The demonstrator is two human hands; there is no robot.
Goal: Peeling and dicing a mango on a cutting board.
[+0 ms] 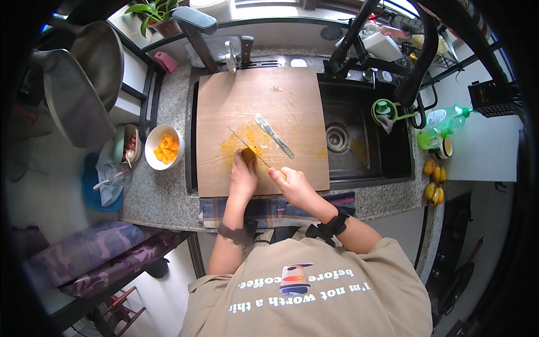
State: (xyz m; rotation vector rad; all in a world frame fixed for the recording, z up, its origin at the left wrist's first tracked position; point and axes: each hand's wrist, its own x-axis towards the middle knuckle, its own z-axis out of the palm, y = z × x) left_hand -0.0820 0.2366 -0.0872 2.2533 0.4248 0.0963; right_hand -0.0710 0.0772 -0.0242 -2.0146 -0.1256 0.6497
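My left hand (244, 177) grips a piece of orange-fleshed food (248, 156), partly hidden by the fingers, over the lower middle of a wooden cutting board (261, 97). My right hand (292, 183) is closed round the handle of a kitchen knife (248, 146), whose thin blade slants up and left, at or against the food. A second knife with a pale, speckled blade (273, 135) lies on the board just beyond, among orange scraps and wet smears. Left of the board, a white bowl (180, 147) holds orange chunks.
The board covers the left part of a black sink (366, 172). On the right stand green plastic bottles (446, 122) near small yellow fruits (433, 185). At left are a blue tray (90, 198), a glass jar (113, 173) and a container with shallots (122, 143). A black faucet-like arm overhangs the upper right.
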